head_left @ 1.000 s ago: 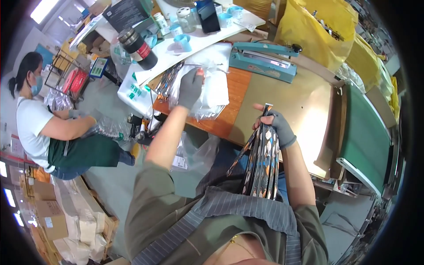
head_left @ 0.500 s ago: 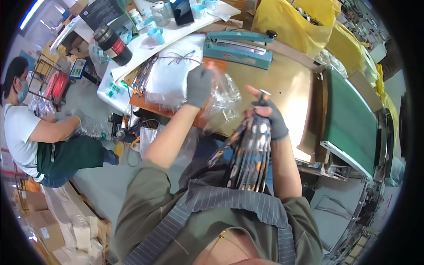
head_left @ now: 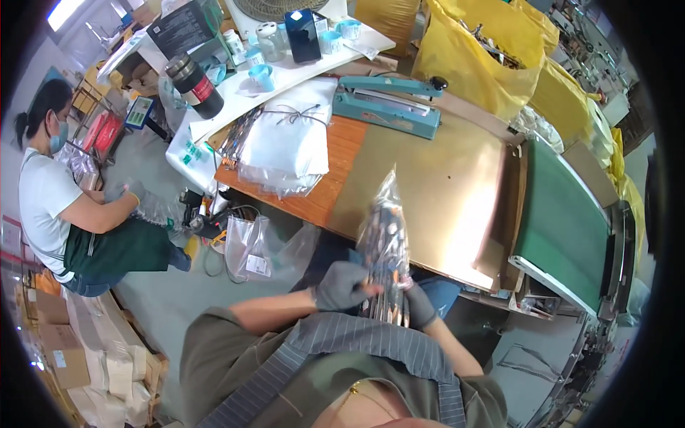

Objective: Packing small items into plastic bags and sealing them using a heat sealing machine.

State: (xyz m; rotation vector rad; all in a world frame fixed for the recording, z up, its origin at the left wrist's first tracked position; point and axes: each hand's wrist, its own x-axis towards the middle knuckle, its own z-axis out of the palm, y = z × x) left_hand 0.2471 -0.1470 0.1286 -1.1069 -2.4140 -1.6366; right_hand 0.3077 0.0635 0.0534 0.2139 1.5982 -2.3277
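A bundle of long, thin, dark patterned sticks (head_left: 389, 267) stands upright close to my apron, inside a clear plastic bag (head_left: 387, 191). The bag's pointed end reaches up and away from me, over the near edge of the table. My left hand (head_left: 341, 287), in a grey glove with bare fingertips, is closed at the left side of the bag, its fingers against the plastic. On the other side my right hand (head_left: 418, 302), gloved alike, grips the lower part of the bundle; its fingers are partly hidden behind the sticks.
A teal bag sealer (head_left: 389, 107) stands at the table's back, right of a stack of clear bags (head_left: 292, 135). A green conveyor belt (head_left: 560, 221) runs along the right. Yellow sacks (head_left: 478, 64) stand behind. A seated co-worker (head_left: 78, 200) handles plastic at left.
My left hand has come back from the stack of bags toward my body. The sticks, loose in my right hand before, are now inside a clear bag. My right hand has lowered.
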